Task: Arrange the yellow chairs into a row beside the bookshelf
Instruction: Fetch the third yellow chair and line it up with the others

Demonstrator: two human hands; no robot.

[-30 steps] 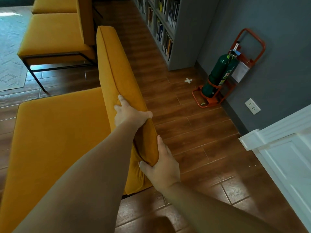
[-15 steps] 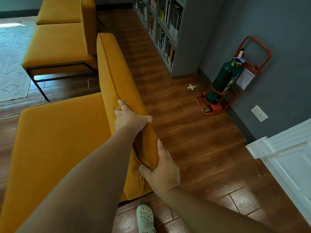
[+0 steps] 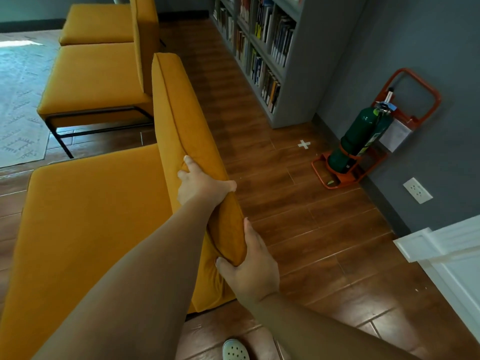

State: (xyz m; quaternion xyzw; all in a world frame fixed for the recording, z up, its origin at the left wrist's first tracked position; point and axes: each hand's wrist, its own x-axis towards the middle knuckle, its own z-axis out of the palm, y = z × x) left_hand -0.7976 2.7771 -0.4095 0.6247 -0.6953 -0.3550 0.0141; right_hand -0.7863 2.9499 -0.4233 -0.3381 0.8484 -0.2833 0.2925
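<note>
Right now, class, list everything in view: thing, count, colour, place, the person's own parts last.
nearest chair: one, yellow, lower left
other chairs: two, yellow, upper left
bookshelf: one, grey, top centre
fire extinguisher: one, green, by right wall
tape cross: one, white, floor by bookshelf
socket: one, white, right wall
rug: one, pale, far left
panelling: one, white, lower right
shoe: one, white, bottom edge
left hand: one, gripping backrest top
right hand: one, gripping backrest's near end
</note>
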